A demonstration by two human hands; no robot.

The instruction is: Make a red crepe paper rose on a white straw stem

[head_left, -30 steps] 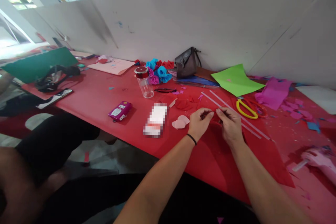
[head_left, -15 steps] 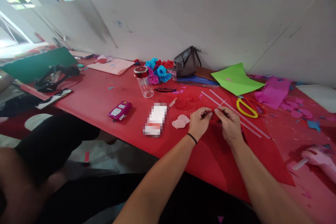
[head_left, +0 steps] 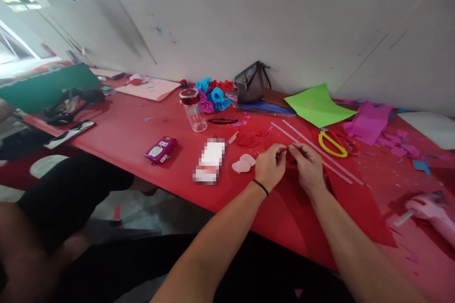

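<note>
A: Pale pink rounds [head_left: 243,164] lie just beside your left hand [head_left: 269,165] on the table [head_left: 131,125], with red scraps [head_left: 250,138] beyond them.

B: On your other side, clear sticks [head_left: 341,166] run slantwise past your right hand [head_left: 310,165], and yellow-handled scissors [head_left: 321,142] lie near them. A red sheet [head_left: 368,218] spreads under your right forearm.

A: Farther out you have a lidded jar [head_left: 197,117], paper flowers [head_left: 217,97] and a dark bag [head_left: 249,86] (the jar stands upright, well apart from your hands).

B: And your grip? Both hands meet just over the table, thumbs and fingers pinching a small red piece [head_left: 282,150] between them.

A: Your fingertips cover most of that piece; it may be paper, but its shape can't be made out. Something magenta [head_left: 326,180] peeps from behind your right wrist, mostly hidden.

B: The right edge cuts off your pink glue gun [head_left: 428,213]. To your left, the phone-like slab [head_left: 209,161] is blurred into blocks, and a seated person [head_left: 78,184] is cropped.
</note>
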